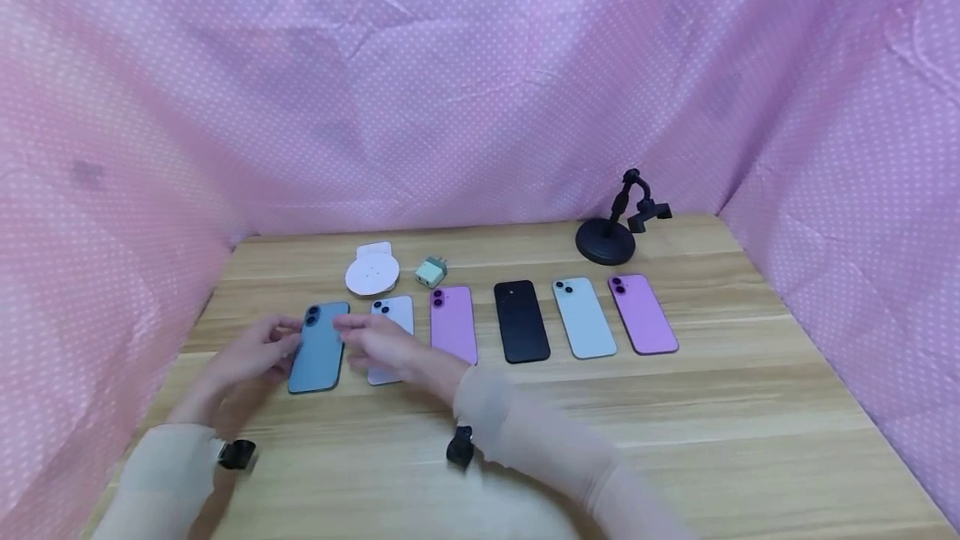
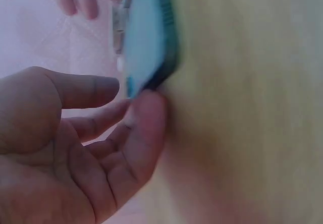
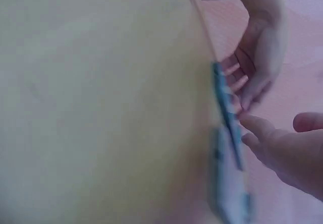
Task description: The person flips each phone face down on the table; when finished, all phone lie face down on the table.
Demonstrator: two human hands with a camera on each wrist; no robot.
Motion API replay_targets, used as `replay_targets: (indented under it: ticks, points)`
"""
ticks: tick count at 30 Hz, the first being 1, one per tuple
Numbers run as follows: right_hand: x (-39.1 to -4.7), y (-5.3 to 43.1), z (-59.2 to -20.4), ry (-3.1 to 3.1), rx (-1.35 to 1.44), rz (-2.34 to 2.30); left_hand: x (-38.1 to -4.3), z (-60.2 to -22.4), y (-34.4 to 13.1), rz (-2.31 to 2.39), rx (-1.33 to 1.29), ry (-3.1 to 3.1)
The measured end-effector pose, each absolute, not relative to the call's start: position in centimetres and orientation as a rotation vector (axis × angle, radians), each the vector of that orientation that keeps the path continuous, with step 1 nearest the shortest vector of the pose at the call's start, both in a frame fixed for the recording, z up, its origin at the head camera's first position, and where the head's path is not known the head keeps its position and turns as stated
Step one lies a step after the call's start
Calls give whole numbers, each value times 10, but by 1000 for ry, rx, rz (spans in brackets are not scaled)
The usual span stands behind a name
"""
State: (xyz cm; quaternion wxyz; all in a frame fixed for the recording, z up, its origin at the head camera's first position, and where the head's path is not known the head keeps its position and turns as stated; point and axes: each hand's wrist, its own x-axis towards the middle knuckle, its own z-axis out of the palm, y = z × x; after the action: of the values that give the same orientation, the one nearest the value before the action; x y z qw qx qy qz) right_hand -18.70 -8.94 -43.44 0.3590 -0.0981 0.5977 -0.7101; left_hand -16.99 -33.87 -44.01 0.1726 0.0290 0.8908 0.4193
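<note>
A teal phone (image 1: pixel 318 357) lies back up at the left end of a row of phones, its two camera lenses at the top left. My left hand (image 1: pixel 258 352) is at its left edge. In the left wrist view a fingertip meets the edge of the teal phone (image 2: pixel 146 42), while the thumb stays slightly apart from it. From the other side my right hand (image 1: pixel 386 348) reaches over a pale lavender phone (image 1: pixel 401 311), fingers extended to the teal phone's right edge. Whether those fingertips touch it I cannot tell. The right hand hides part of the lavender phone.
Farther right lie a purple phone (image 1: pixel 453 323), a black phone (image 1: pixel 522 322), a pale mint phone (image 1: pixel 585 319) and another purple phone (image 1: pixel 643 315). Behind them are a white round charger-like pad (image 1: pixel 372 273), a green plug adapter (image 1: pixel 431 272) and a black phone stand (image 1: pixel 606 242). Pink dotted cloth surrounds the wooden table (image 1: pixel 720 440).
</note>
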Motion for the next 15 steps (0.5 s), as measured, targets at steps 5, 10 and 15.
replay_targets:
  ticks: [5, 10, 15]
  points:
    - [-199, -49, -391, 2003, -752, -1560, -170, -396, -333, 973, 352, 2830]
    - [-210, 7, -340, 2559, -1361, -1131, -167, -350, -327, 805, 565, 3176]
    - [-221, 74, -308, 3109, -1555, -828, -164, -324, -321, 678, 744, 3509]
